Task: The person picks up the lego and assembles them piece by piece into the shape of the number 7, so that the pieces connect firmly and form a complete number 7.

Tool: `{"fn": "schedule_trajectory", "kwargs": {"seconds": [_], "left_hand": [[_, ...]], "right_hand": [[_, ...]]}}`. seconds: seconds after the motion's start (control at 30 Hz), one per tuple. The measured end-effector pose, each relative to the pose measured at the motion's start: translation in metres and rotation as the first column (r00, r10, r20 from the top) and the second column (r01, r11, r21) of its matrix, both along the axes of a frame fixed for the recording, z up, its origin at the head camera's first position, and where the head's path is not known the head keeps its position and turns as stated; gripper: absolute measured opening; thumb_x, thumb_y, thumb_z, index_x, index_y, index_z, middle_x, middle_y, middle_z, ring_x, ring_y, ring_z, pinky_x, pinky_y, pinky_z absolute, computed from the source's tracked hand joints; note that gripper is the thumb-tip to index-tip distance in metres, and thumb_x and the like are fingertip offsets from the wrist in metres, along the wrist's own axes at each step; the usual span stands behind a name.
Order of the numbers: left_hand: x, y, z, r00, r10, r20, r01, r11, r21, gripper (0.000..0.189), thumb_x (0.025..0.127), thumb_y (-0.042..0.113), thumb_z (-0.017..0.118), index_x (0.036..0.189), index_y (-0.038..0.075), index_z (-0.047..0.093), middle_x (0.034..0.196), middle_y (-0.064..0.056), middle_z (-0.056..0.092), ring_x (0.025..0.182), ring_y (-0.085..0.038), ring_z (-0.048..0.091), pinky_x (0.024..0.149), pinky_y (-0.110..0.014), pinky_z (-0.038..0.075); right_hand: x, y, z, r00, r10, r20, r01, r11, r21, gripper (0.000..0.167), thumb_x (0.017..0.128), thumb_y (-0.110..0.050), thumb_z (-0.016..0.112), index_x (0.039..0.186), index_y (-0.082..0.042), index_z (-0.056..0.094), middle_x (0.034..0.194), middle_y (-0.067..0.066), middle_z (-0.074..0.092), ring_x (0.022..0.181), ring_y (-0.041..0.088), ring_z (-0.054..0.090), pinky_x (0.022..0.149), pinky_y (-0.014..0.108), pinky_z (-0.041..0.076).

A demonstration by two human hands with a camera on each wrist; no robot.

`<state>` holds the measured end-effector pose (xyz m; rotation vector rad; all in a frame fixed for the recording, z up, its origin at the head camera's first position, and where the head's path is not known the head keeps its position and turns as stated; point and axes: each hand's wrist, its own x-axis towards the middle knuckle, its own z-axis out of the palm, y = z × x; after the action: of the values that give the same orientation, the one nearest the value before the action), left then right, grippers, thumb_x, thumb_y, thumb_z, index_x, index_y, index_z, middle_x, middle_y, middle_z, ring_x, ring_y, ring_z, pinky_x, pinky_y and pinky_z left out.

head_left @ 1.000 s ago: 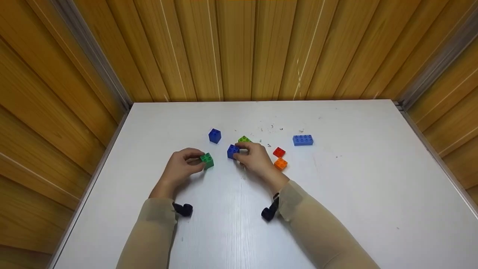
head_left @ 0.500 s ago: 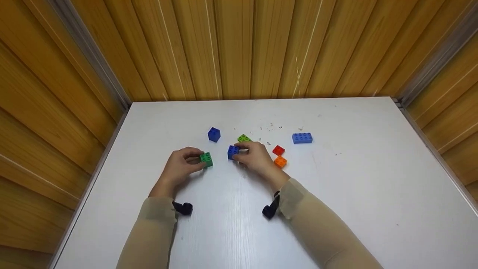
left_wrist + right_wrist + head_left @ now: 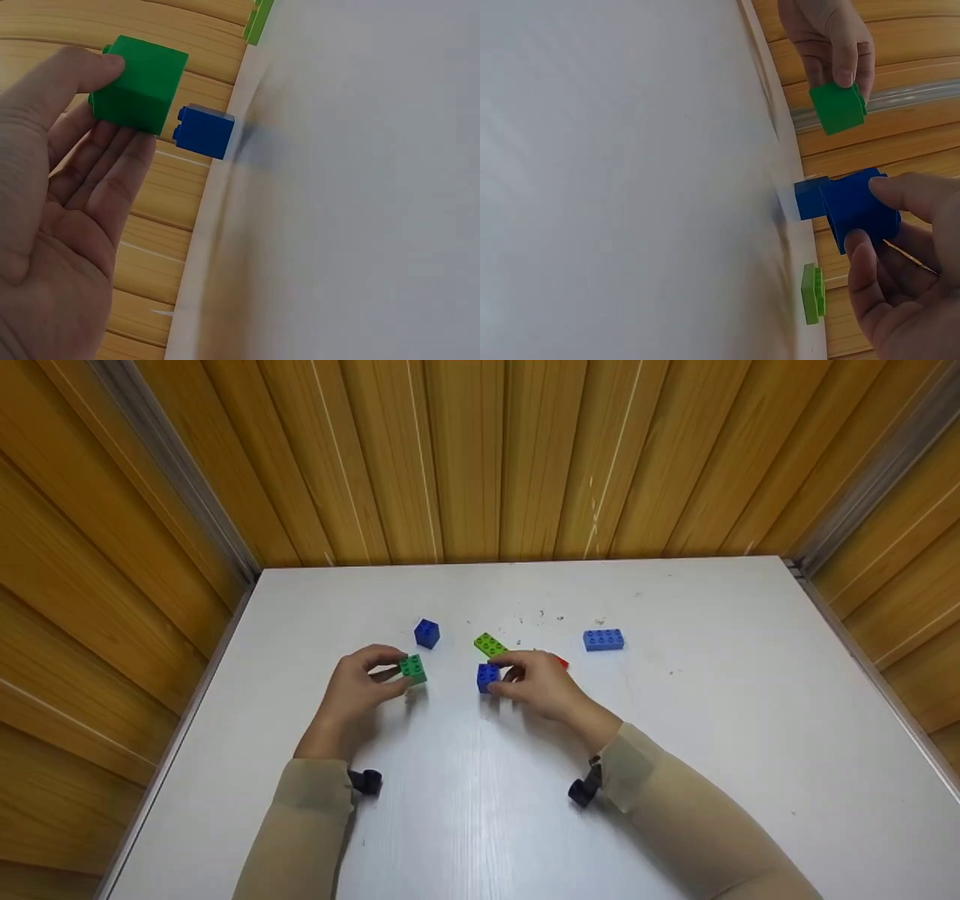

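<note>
My left hand (image 3: pixel 360 682) pinches a green toy brick (image 3: pixel 412 668) between thumb and fingers, lifted off the table. In the left wrist view the thumb lies along one side of the green brick (image 3: pixel 141 82). A dark blue brick (image 3: pixel 488 678) is pinched by my right hand (image 3: pixel 544 682), a short way to the right of the green one. The right wrist view has this blue brick (image 3: pixel 859 206) raised, its studs toward the palm. The two held bricks are apart. Behind them stands another dark blue brick (image 3: pixel 427 634).
A flat lime green brick (image 3: pixel 490 644) lies just behind my right hand. Part of a red brick (image 3: pixel 560 661) shows past that hand. A longer light blue brick (image 3: pixel 604 640) lies farther right on the white table (image 3: pixel 712 720). Wood-patterned walls (image 3: pixel 480 465) enclose the table.
My right hand has moved right and slightly nearer with the blue brick, now covering the orange brick and part of the red one. My left hand has raised the green brick slightly.
</note>
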<state>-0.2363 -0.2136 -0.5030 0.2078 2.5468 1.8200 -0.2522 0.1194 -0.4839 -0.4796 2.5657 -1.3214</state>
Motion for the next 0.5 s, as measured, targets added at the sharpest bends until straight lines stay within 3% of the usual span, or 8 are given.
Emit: {"fn": "schedule_trajectory", "kwargs": {"seconds": [0.17, 0.37, 0.5], "left_hand": [[0.003, 0.011, 0.011, 0.998, -0.021, -0.052, 0.021, 1.000, -0.008, 0.040, 0.092, -0.001, 0.089, 0.130, 0.006, 0.078, 0.134, -0.014, 0.075, 0.134, -0.034, 0.074, 0.116, -0.045, 0.062], [0.007, 0.026, 0.025, 0.999, -0.022, -0.047, 0.021, 1.000, -0.014, 0.040, 0.092, 0.005, 0.091, 0.130, 0.012, 0.080, 0.134, -0.009, 0.078, 0.133, -0.031, 0.076, 0.120, -0.052, 0.059], [0.012, 0.033, 0.031, 0.998, -0.036, -0.044, 0.036, 0.999, -0.010, 0.040, 0.091, 0.005, 0.092, 0.129, 0.013, 0.082, 0.131, -0.008, 0.080, 0.131, -0.031, 0.076, 0.122, -0.061, 0.057]], "right_hand": [[0.011, 0.022, 0.004, 0.999, 0.018, -0.051, -0.019, 1.000, -0.021, 0.044, 0.098, -0.021, 0.088, 0.140, -0.012, 0.079, 0.131, 0.009, 0.082, 0.113, 0.025, 0.075, 0.100, 0.040, 0.061], [0.026, 0.050, 0.006, 0.999, 0.008, -0.049, -0.010, 0.999, -0.047, 0.044, 0.098, -0.018, 0.089, 0.139, -0.008, 0.079, 0.129, 0.013, 0.081, 0.113, 0.028, 0.078, 0.101, 0.037, 0.064], [0.040, 0.061, 0.003, 0.999, 0.020, -0.028, -0.021, 0.998, -0.052, 0.044, 0.098, -0.017, 0.089, 0.139, -0.007, 0.078, 0.131, 0.012, 0.081, 0.120, 0.030, 0.078, 0.109, 0.043, 0.064]]}}
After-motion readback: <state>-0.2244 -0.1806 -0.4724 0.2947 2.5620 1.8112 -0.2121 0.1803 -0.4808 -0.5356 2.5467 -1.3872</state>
